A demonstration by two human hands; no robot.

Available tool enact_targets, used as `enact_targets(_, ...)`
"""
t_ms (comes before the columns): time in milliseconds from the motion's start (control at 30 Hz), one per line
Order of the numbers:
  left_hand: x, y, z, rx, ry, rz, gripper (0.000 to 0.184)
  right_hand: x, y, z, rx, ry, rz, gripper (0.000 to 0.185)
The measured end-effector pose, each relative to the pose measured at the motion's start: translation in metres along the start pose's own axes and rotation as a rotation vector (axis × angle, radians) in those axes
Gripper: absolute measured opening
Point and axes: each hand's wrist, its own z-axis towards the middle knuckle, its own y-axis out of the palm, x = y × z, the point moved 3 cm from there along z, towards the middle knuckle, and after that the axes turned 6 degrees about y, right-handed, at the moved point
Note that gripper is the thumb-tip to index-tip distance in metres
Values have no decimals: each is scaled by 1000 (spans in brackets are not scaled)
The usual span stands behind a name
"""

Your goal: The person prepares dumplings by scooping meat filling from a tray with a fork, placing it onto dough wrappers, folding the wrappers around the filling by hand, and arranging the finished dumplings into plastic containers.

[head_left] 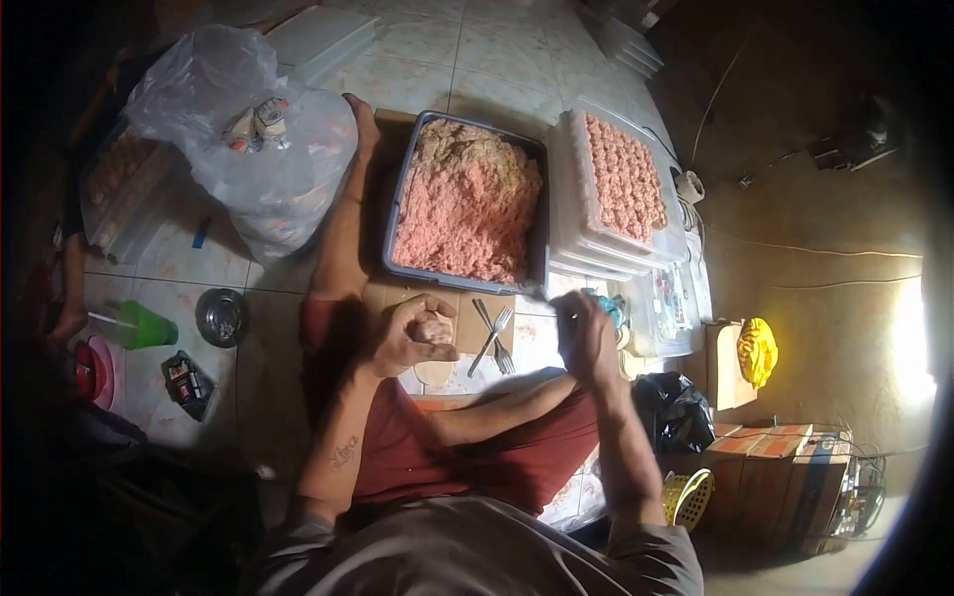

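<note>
My left hand (405, 336) is curled around a small pale-pink lump (431, 328), in front of the tub. My right hand (586, 336) is closed and smeared by motion; a dark blurred thing sticks out from it towards the tub's near right corner, its kind unclear. The grey-blue tub (396, 214) holds a crumbly mixture (462, 214), pink in the near part and tan at the far end. Between my hands, two crossed forks (491, 338) lie on cardboard. A pale, rounded flat piece (435, 373) sits below my left hand.
Stacked clear trays (576, 233) stand right of the tub, topped by rows of pink balls (626, 179). A big plastic bag (288, 189) is at left, near a green cup (151, 325) and ashtray (222, 318). Another person's hand (70, 320) shows at far left.
</note>
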Motion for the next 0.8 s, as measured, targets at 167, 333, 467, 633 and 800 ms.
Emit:
enact_targets(167,-56,9,-9,-57,-78,21,36,62,18,19,-181,318,-432,23)
enact_targets(333,-49,7,-9,-21,-89,657,52,39,41,20,-239,322,-396,22)
enact_targets(467,-45,2,-6,36,-35,617,53,54,59,48,-410,353,-315,25)
enact_targets(633,-46,1,-10,165,67,630,54,14,62,41,-380,241,-86,28)
enact_targets(800,-54,11,7,157,185,127,42,-56,35,9,-300,235,267,16)
